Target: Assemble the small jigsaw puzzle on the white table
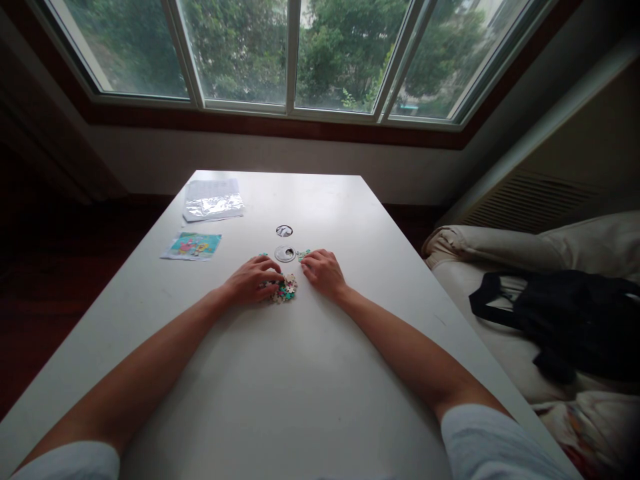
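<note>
A small heap of jigsaw puzzle pieces [286, 291], in cream, teal and pink, lies on the white table. My left hand [254, 279] rests at the heap's left side, fingers bent and somewhat apart over the pieces. To the right, my right hand [325, 273] has its fingers drawn together, tips down beside a few greenish puzzle pieces [303, 255]. Whatever those fingertips pinch is hidden. Between the hands and slightly beyond them lies a round metallic tin [284, 254]. Behind it is a smaller round silvery piece [284, 231], perhaps its lid.
A colourful picture sheet [193, 246] and a clear plastic sleeve with papers [213, 199] lie at the table's [280, 393] far left. To the right stands a pale sofa [450, 257] with a black bag or garment [570, 320] on it. Windows line the far wall.
</note>
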### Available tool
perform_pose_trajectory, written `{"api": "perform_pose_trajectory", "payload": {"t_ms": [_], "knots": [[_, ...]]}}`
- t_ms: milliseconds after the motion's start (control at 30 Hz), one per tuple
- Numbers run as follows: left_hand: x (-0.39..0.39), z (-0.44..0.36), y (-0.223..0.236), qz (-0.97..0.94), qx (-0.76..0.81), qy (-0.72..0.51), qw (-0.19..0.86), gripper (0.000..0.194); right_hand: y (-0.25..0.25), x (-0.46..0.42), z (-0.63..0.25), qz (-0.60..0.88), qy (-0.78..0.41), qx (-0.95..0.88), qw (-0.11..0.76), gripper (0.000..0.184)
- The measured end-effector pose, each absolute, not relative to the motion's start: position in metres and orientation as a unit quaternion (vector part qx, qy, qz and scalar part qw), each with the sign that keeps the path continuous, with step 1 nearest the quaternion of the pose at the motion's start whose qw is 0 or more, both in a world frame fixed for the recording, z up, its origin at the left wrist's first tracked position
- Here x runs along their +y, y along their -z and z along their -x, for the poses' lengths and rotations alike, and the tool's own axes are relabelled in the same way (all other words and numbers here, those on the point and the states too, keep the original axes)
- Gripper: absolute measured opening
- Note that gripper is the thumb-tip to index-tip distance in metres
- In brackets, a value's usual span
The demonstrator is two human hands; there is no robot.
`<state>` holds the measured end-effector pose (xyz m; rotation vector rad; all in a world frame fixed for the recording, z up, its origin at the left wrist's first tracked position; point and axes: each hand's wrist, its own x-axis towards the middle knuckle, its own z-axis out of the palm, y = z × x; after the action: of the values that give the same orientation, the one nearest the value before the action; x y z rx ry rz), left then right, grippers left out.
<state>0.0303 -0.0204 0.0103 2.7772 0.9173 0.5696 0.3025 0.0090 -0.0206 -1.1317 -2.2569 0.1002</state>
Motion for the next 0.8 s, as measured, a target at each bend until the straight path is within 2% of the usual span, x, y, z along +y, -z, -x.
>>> {"api": "perform_pose_trajectory", "payload": {"t_ms": [267, 500, 667, 800], "knots": [[-0.020, -0.032, -0.010, -0.925, 0.310, -0.199, 0.093, 0.027, 0.013, 0.000, -0.298, 0.271, -0.094, -0.913, 0.290, 0.018], [-0.019, -0.032, -0.006, -0.917, 0.321, -0.220, 0.089, 0.023, 0.018, 0.003, -0.295, 0.295, -0.087, -0.909, 0.280, 0.024], [-0.017, -0.035, -0.001, -0.914, 0.308, -0.239, 0.112, 0.025, 0.020, 0.005, -0.295, 0.292, -0.086, -0.912, 0.275, 0.020], [-0.017, -0.037, 0.000, -0.912, 0.307, -0.242, 0.122, 0.027, 0.017, 0.004, -0.295, 0.283, -0.121, -0.902, 0.303, 0.015]]}}
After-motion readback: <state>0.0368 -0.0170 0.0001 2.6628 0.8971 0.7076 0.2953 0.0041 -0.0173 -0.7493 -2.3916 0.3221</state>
